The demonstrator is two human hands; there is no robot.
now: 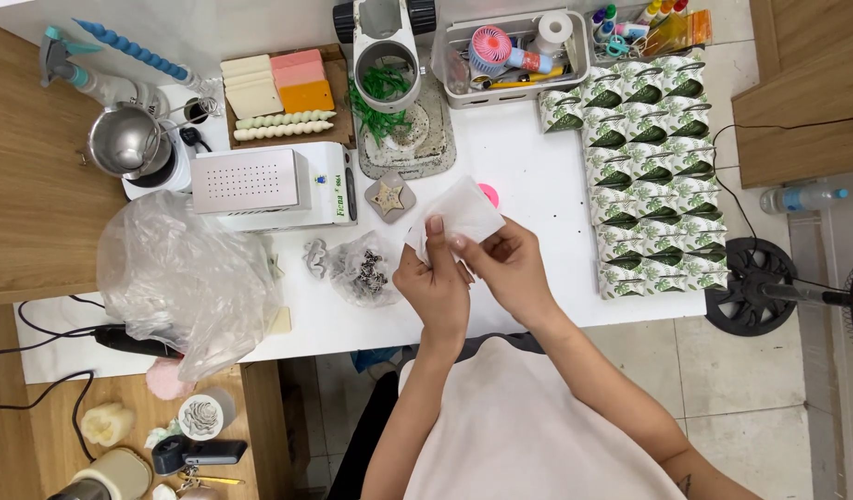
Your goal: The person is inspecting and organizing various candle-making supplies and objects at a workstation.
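Fingers (435,231) of both hands pinched a small white pouch (464,209) by its lower edge, held just above the white desk (538,176). It looked light, thin and floppy, best gripped at the edges. A clear bag of small pieces (363,268) lay nearby.

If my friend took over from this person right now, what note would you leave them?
Left hand: pinching the near edge of the white pouch, thumb on top.
Right hand: gripping the same white pouch from the other side.
The pouch is held up over the white table, partly hiding a small pink round thing.
Nearby: a small clear bag of dark bits just beside the left hand, a star-shaped piece on a grey tile, rows of leaf-print boxes to the right.
Whether the pouch is filled or sealed, I cannot tell.
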